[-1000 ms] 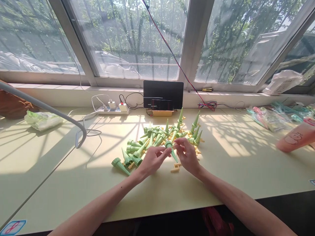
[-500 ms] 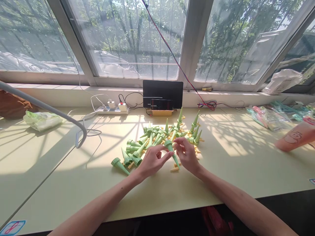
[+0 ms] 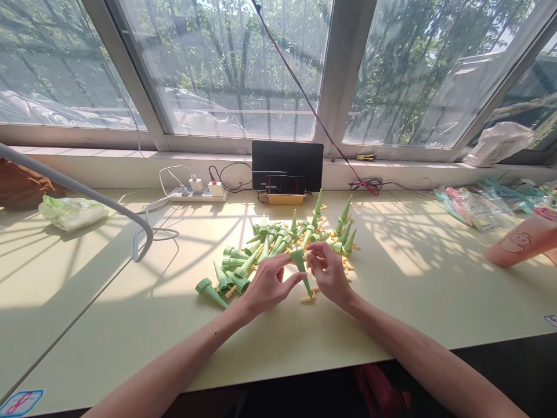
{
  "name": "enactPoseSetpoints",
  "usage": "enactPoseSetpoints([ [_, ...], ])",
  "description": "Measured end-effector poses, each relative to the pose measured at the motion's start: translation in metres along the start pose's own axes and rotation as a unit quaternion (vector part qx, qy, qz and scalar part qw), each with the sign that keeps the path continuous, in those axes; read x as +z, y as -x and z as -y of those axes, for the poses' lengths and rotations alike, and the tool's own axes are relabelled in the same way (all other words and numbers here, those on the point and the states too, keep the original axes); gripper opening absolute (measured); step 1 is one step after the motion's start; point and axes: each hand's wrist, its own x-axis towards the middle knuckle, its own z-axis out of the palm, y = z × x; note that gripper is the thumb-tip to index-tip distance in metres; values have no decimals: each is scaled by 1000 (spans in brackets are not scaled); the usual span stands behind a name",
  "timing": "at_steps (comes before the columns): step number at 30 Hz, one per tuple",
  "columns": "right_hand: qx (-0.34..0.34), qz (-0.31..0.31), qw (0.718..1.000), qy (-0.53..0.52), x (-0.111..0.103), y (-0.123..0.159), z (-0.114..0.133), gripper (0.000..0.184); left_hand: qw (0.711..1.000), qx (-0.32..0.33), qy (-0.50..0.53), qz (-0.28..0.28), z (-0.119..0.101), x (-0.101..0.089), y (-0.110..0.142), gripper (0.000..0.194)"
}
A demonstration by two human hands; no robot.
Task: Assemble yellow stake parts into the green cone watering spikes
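Between thumb and fingers my left hand (image 3: 270, 284) holds a green plastic watering spike (image 3: 300, 264), its wide collar up and its point slanting down to the right. My right hand (image 3: 328, 273) is pinched against the collar's right side, on what looks like a small yellow valve (image 3: 306, 255), mostly hidden by the fingers. Behind both hands lies a pile of green spikes (image 3: 246, 264), some standing point up. Small yellow valves (image 3: 308, 297) lie loose on the table just below the held spike, and more show beside the right hand.
A tablet (image 3: 287, 162) with a phone (image 3: 285, 184) before it leans at the back of the table (image 3: 391, 313). A power strip (image 3: 200, 196) with cables sits to its left. A grey curved bar (image 3: 87, 186) crosses the left side. A pink cup (image 3: 517, 241) lies tilted at right.
The held spike has turned slightly, its point now hanging steeper and a little further left. Both hands stay in almost the same place.
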Motion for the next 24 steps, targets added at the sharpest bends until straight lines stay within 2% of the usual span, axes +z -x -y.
enactPoseSetpoints([
  [8,-2,12,1000,-4,1,1,-1,9,997,53,-40,-30,6,2,0,39],
  [13,9,15,1000,-13,1,1,0,9,995,87,-34,-41,8,3,0,29],
  [20,31,23,999,-35,2,2,0,10,996,80,-23,-34,13,3,0,8],
  [24,49,30,997,-53,2,2,1,12,997,70,-33,-27,15,2,-1,10],
])
